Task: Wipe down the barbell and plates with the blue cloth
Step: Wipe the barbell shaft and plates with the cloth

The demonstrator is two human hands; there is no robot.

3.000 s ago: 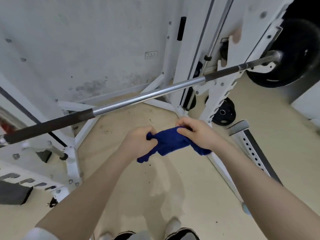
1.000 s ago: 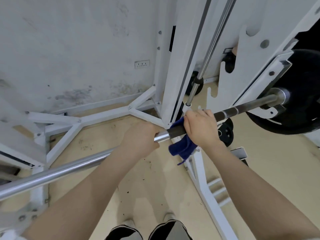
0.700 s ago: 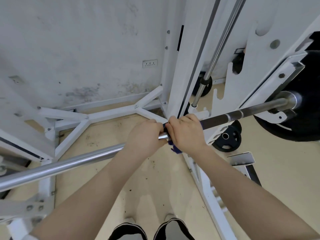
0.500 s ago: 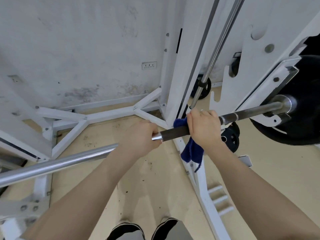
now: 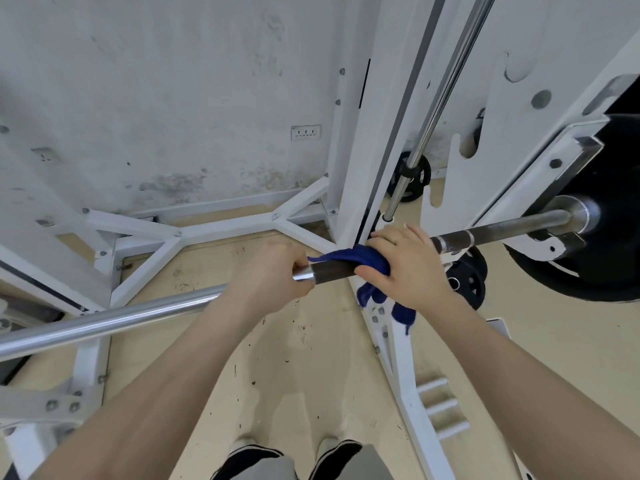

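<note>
Barbell first, since it ran across the whole view: we saw it lie from lower left up to the right, its bright smooth length giving way to a dark knurled part between our hands, and its far end passing through the white rack into a big black plate. The rack's upright stood just behind our right hand, and its base struts spread over the tan floor toward the stained wall. A small black plate sat low beside the rack, partly hidden by our right wrist, and another further back by a slanted chrome rod.

Both our forearms reached forward and converged on the bar. Our left hand was curled round the bar where bright metal meets knurl, knuckles up. Our right hand was wrapped over the cloth on the knurl, fingers draped over the top and thumb pressed along the near side. The cloth was bunched round the bar under that hand, one corner poking toward the left hand and loose ends hanging below the wrist.

A wall socket showed on the wall.
</note>
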